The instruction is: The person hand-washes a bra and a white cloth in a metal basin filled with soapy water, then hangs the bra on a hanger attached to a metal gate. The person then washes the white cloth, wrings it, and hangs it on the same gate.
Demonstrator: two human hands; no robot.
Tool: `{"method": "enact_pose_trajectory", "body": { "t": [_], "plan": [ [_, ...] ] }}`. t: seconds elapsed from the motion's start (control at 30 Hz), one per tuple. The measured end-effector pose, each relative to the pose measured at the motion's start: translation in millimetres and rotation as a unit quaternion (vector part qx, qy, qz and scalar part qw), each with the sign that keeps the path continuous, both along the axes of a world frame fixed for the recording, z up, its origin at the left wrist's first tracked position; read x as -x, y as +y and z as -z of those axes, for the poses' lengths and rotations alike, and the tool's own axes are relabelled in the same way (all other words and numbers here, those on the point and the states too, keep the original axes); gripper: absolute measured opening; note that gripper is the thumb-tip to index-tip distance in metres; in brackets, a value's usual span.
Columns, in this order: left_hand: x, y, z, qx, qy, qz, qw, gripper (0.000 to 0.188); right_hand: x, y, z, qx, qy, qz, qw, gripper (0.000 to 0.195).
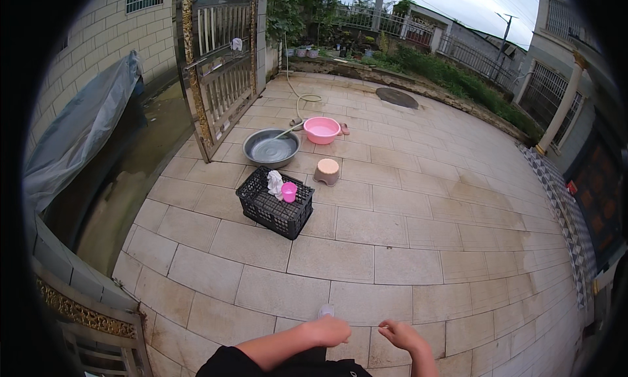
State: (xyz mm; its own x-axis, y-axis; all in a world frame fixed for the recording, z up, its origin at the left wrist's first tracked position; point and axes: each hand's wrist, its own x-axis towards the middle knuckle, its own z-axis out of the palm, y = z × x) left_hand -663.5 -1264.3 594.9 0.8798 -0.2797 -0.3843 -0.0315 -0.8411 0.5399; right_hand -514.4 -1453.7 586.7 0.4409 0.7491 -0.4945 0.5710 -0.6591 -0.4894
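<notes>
My left hand [334, 331] is low in front of my body, back side up, its fingers curled under and out of sight. To its right is my right hand [400, 334], bent inward with loosely curled fingers, and nothing shows in it. The hands are apart, above the tiled paving, and touch no object. A light-coloured shoe tip [326, 309] shows just beyond my left hand. Farther ahead stands a black plastic crate [277, 219]. On its top are a crumpled white cloth [275, 183] and a pink plastic cup [289, 192].
Behind the crate are a grey metal basin [271, 153], a pink basin [321, 131] and a small plastic stool [327, 172]. A hose [294, 90] runs into the grey basin. Slippers [345, 129] lie beside the pink one. A metal gate [223, 72] stands at left, patterned steps [564, 205] at right.
</notes>
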Motion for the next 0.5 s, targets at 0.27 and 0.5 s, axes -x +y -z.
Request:
{"method": "enact_pose_trajectory", "body": {
  "t": [0.27, 0.5],
  "plan": [
    [-161, 117, 9, -0.024, -0.083, -0.060, 0.994, 0.026, -172, 120, 31, 0.013, 0.058, -0.041, 0.997, 0.031],
    [-291, 218, 5, 0.016, -0.037, -0.088, 0.995, 0.025, -343, 164, 56, 0.106, 0.124, 0.109, 0.981, 0.031]
  ]
}}
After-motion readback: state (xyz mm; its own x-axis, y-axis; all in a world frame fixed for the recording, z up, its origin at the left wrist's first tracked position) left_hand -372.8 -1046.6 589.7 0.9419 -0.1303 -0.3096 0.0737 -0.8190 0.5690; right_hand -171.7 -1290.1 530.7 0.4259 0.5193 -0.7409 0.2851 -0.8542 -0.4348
